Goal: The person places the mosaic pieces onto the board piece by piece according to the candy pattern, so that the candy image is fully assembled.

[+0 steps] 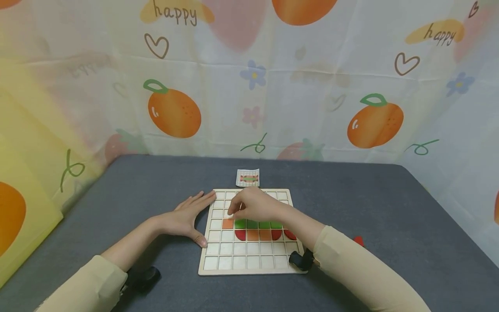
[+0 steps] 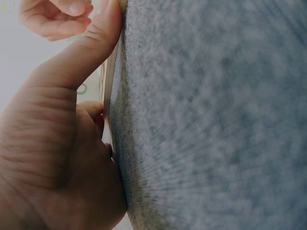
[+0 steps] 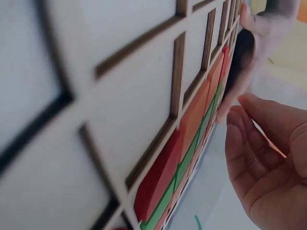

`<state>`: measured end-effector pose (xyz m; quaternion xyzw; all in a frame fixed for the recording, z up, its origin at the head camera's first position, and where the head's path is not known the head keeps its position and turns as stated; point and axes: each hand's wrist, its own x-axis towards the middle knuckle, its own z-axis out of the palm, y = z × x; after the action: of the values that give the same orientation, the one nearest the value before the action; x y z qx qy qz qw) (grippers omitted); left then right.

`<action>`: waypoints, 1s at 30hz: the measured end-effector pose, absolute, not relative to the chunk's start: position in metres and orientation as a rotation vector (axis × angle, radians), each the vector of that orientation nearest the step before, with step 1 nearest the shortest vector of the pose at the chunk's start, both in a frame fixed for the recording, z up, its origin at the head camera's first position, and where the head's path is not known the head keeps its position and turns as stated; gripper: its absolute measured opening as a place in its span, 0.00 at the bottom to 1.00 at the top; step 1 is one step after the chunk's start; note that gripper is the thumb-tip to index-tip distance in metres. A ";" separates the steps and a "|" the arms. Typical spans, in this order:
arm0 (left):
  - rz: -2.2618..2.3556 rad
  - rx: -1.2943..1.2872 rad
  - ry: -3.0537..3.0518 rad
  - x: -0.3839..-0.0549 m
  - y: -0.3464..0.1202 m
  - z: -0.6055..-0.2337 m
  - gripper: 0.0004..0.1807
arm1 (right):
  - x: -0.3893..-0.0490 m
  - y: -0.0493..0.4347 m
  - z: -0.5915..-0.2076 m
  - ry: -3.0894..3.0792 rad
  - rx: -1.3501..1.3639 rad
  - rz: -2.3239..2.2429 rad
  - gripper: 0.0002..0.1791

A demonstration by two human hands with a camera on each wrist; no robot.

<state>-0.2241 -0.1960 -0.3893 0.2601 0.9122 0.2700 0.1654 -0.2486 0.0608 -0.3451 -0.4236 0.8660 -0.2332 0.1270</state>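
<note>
A pale wooden grid board (image 1: 257, 272) lies on the table. My left hand (image 1: 177, 221) rests along its left edge with fingers and thumb spread; the thumb (image 2: 98, 38) touches the edge in the left wrist view. Over the board's upper middle, my right hand (image 1: 255, 204) has curled fingers, thumb and fingertips close together. Whether a small piece sits between them is hidden. Below it, an orange square tile (image 1: 228, 223) stands left of several green tiles (image 1: 252, 224). The row beneath has red rounded pieces (image 1: 240, 235) and orange tiles (image 1: 259, 235).
A small pattern card (image 1: 247, 178) lies just beyond the board's far edge. A red piece (image 1: 358, 240) is on the grey table (image 1: 175, 177), partly behind the right sleeve. A printed cloth (image 1: 218, 86) hangs behind the table.
</note>
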 end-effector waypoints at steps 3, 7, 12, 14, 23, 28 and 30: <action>0.766 0.735 2.598 -0.224 -0.195 -0.390 0.71 | -0.251 0.068 -0.345 2.516 -1.217 -0.678 0.07; 0.763 0.716 2.598 -0.225 -0.195 -0.390 0.71 | -0.252 0.078 -0.341 2.521 -1.173 -0.692 0.09; 0.757 0.712 2.601 -0.225 -0.194 -0.389 0.71 | -0.255 0.092 -0.333 2.534 -1.137 -0.713 0.11; 0.757 0.718 2.603 -0.225 -0.194 -0.389 0.71 | -0.256 0.098 -0.330 2.536 -1.129 -0.720 0.12; 0.764 0.738 2.606 -0.222 -0.195 -0.387 0.71 | -0.264 0.135 -0.324 2.545 -1.001 -0.759 0.14; 0.768 0.749 2.606 -0.222 -0.195 -0.387 0.71 | -0.266 0.166 -0.320 2.587 -0.922 -0.746 0.15; 0.768 0.749 2.608 -0.223 -0.196 -0.388 0.71 | -0.266 0.179 -0.319 2.610 -0.892 -0.734 0.16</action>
<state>-0.2226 -0.1961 -0.3884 0.2621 0.9130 0.2687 0.1600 -0.2657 0.1793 -0.3185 -0.3092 0.9050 -0.2546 0.1433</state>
